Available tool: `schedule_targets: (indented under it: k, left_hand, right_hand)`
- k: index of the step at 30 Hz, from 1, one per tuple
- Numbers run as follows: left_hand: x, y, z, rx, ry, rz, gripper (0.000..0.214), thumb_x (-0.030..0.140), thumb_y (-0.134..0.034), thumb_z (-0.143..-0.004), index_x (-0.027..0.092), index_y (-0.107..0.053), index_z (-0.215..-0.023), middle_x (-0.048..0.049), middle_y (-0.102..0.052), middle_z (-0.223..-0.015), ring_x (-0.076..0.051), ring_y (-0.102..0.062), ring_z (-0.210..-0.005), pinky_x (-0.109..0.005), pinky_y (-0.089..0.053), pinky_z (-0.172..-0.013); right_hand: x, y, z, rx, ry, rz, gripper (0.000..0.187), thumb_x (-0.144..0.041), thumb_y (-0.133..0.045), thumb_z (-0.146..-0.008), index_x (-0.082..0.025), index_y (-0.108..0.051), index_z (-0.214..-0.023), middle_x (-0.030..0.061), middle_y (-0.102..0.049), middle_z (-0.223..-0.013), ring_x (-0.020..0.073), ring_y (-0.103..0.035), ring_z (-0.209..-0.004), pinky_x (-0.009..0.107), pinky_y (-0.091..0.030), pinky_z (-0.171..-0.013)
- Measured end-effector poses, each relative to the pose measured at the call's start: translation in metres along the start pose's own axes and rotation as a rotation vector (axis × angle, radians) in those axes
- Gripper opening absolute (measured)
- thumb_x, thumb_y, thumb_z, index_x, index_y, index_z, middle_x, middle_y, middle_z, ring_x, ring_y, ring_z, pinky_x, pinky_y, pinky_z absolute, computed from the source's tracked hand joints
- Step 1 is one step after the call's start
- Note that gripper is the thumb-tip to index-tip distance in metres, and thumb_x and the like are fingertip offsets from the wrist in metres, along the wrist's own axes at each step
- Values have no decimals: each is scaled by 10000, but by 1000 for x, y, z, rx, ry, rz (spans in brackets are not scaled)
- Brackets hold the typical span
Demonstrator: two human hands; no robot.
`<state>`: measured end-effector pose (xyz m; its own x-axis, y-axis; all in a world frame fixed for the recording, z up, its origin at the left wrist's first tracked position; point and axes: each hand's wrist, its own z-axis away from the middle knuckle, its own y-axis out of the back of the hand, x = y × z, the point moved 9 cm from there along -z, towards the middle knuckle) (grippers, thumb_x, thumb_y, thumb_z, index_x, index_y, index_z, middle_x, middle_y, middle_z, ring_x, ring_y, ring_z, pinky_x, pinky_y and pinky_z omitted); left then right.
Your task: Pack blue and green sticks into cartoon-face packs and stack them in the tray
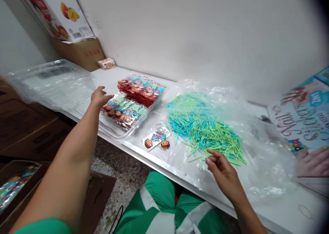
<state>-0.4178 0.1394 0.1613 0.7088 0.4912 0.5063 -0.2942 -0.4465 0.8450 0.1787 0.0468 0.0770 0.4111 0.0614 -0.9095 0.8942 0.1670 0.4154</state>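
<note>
My left hand (99, 96) reaches over the left edge of a clear plastic tray (120, 134), fingers apart and nothing visible in them. Just beside it, in the tray's near part, lie flat packets (123, 112) with a cartoon face and pale green and blue sticks. A taller stack of similar packets (141, 90) fills the far part. My right hand (223, 172) hovers at the near edge of a heap of thin green and blue sticks (205, 131), fingers loosely bent, thumb and forefinger apart. Between tray and heap lie a printed card (155, 138) and a small cartoon-face piece (165, 144).
Crumpled clear plastic sheeting (267, 158) lies under and around the heap. Empty clear trays (51, 79) are stacked at the left end of the table. Cartons (74, 52) stand against the wall; a printed box (305, 114) is at right. An open carton (17, 186) holds packets below.
</note>
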Motion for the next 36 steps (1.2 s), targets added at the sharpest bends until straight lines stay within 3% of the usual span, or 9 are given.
schedule_targets:
  k: [4, 9, 14, 17, 20, 22, 27, 32, 36]
  left_hand:
    - [-9, -22, 5, -138, 17, -251, 453, 424, -593, -724, 183, -612, -1107, -92, -670, -987, -237, -612, -821, -311, -433, -720]
    - [0, -58, 20, -346, -160, -313, 382, 346, -605, -702, 220, -664, -1059, -69, -698, -925, -258, -627, -846, -299, -430, -747]
    - [35, -45, 31, -223, -178, -317, 415, 340, -567, -729, 169, -637, -1101, -122, -671, -1017, -295, -599, -931, -342, -426, -791]
    - [100, -22, 88, -36, -394, -61, 386, 356, -443, -827, 160, -605, -1117, -85, -671, -996, -222, -606, -883, -304, -428, -795]
    - [161, -51, 184, -302, -697, 193, 352, 407, -426, -851, 182, -632, -1027, -44, -678, -946, -176, -608, -832, -261, -439, -756]
    - [176, -85, 237, -458, -785, 163, 328, 418, -435, -851, 202, -644, -985, -43, -675, -958, -181, -604, -857, -265, -433, -763]
    - [135, -150, 255, -393, -539, -187, 453, 513, -537, -758, 161, -618, -1031, -133, -636, -1017, -282, -548, -1001, -324, -420, -762]
    - [108, -157, 233, -284, -269, -182, 540, 608, -378, -802, 176, -563, -1068, -115, -651, -969, -271, -583, -937, -323, -413, -711]
    - [107, -165, 223, -258, -111, -137, 526, 536, -505, -758, 162, -510, -1129, -123, -664, -944, -291, -599, -905, -334, -402, -693]
  right_hand:
    - [6, -1, -2, -8, -14, 42, 344, -401, -524, -830, -236, -510, -1132, -3, -523, -790, 127, -530, -708, 250, -460, -671]
    - [9, -9, -3, -65, -9, 72, 328, -410, -513, -834, -221, -544, -1101, 23, -581, -851, 139, -551, -742, 257, -480, -686]
    - [2, -7, 1, -57, 29, 110, 309, -403, -509, -836, -212, -563, -1074, 38, -613, -877, 146, -565, -731, 271, -491, -679]
    - [2, -7, 3, -62, 23, 141, 294, -400, -500, -844, -211, -567, -1058, 37, -616, -864, 145, -566, -716, 279, -489, -682]
    - [0, -12, 5, -83, 25, 150, 283, -398, -483, -857, -210, -565, -1051, 34, -614, -850, 146, -569, -721, 279, -487, -684]
    - [-7, -15, 7, -96, 53, 149, 276, -391, -470, -865, -212, -564, -1053, 33, -615, -852, 146, -575, -730, 274, -486, -688]
    - [-22, -12, 18, -114, 117, 168, 247, -367, -457, -877, -222, -570, -1041, 36, -624, -919, 144, -586, -762, 256, -476, -690]
    - [-9, -5, 25, -94, 82, 161, 248, -373, -449, -877, -220, -575, -1027, 30, -631, -898, 140, -583, -745, 244, -469, -666]
    - [-9, -11, 27, -114, 103, 144, 243, -364, -444, -880, -227, -574, -1031, 24, -626, -870, 141, -579, -738, 241, -463, -653]
